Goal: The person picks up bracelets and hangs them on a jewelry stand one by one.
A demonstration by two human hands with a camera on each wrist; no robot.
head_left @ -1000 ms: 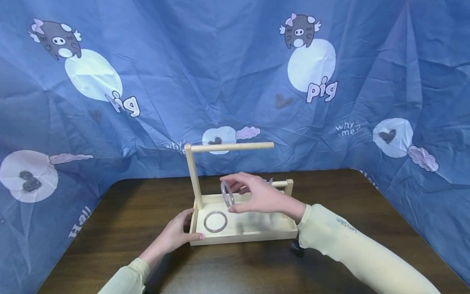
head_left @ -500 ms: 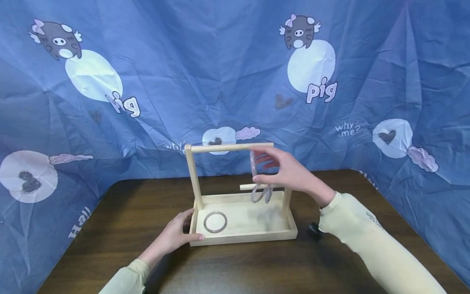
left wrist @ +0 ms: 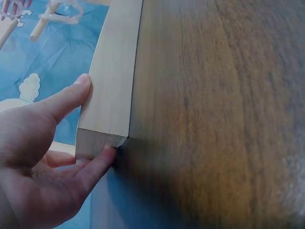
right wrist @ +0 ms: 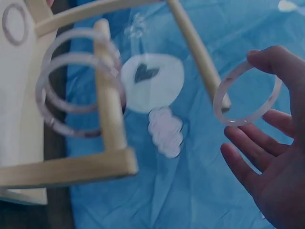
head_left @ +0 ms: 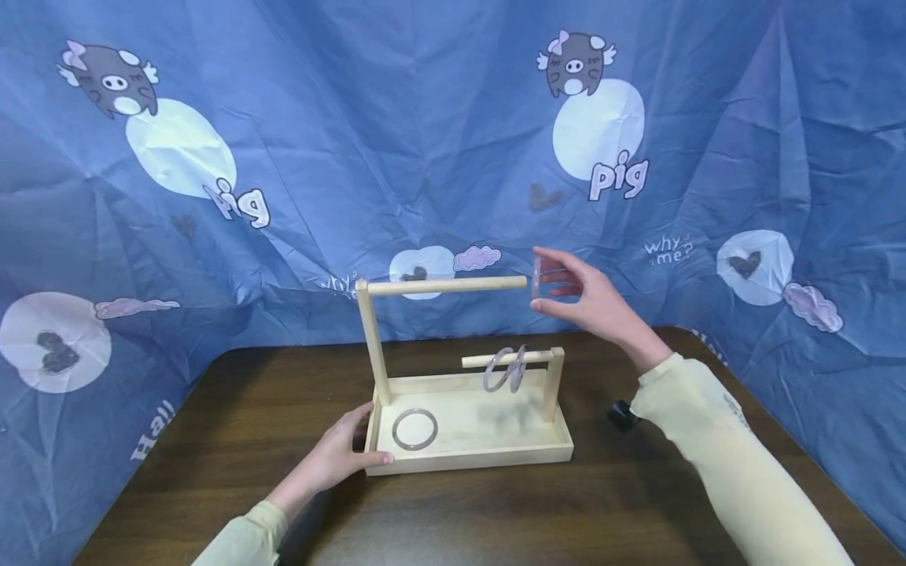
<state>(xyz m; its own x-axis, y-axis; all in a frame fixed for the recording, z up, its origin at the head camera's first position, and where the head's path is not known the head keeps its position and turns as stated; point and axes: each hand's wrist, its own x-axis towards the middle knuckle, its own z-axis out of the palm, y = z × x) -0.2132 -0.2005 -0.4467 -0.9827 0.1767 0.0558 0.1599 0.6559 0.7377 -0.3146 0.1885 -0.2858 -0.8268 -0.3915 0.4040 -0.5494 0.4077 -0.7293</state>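
My right hand (head_left: 600, 303) pinches a pale, translucent bangle (head_left: 535, 277) between thumb and fingers, upright by the free end of the upper bar (head_left: 453, 285) of a wooden bangle stand. In the right wrist view, the bar's tip (right wrist: 224, 104) shows just behind the bangle's left side (right wrist: 218, 104). My left hand (head_left: 333, 453) grips the near left corner of the stand's tray (head_left: 474, 459), thumb on its front wall and fingers round the side. Two more bangles (head_left: 519, 369) hang on the lower bar (head_left: 470, 362). Another bangle (head_left: 415, 448) lies flat in the tray's left part.
The stand's tall left post (head_left: 373, 342) carries the upper bar; its short right post (head_left: 554, 385) carries the lower one. Everything rests on a dark wooden table (head_left: 283, 385). A blue printed cloth (head_left: 318, 157) hangs behind. Something small and black (head_left: 622, 417) shows under the right sleeve.
My right hand has carried the bangle up and to the right, from over the tray, past the lower bar, to the upper bar's free end. My left hand has stayed at the tray corner.
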